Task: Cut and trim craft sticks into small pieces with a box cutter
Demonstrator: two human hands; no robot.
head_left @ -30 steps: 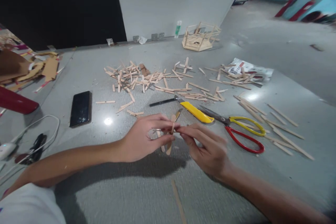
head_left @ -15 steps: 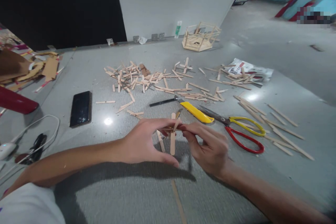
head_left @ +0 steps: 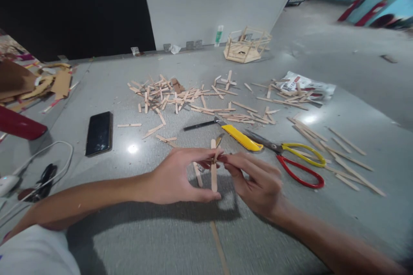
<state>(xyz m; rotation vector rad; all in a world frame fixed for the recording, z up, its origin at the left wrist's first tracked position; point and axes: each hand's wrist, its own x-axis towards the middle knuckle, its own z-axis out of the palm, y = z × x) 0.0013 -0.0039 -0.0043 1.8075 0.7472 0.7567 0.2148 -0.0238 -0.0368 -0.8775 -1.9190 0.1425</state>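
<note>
An upright wooden craft stick (head_left: 214, 176), crossed near its top by thinner slivers of wood, is in my left hand (head_left: 172, 176). The left thumb is at its lower end and the fingers reach behind the crossing. My right hand (head_left: 258, 182) is pinched closed, its fingertips at the right side of the crossing; what lies between them is too small to make out. A second craft stick (head_left: 198, 175) leans just behind, partly hidden by the left hand. Beyond the hands lie a yellow box cutter (head_left: 241, 137) and scissors (head_left: 301, 165) with one yellow and one red handle.
A heap of craft sticks (head_left: 164, 94) spreads across the grey table, with longer strips (head_left: 348, 163) at right. A hexagonal stick frame (head_left: 243, 51) and a glue stick (head_left: 219, 35) stand at the back. At left are a phone (head_left: 99, 133), white cable (head_left: 69, 159) and red object (head_left: 22, 124).
The crossed craft stick has shifted slightly right and down, and the left thumb now meets its lower end. The right fingertips have changed position a little at the crossing.
</note>
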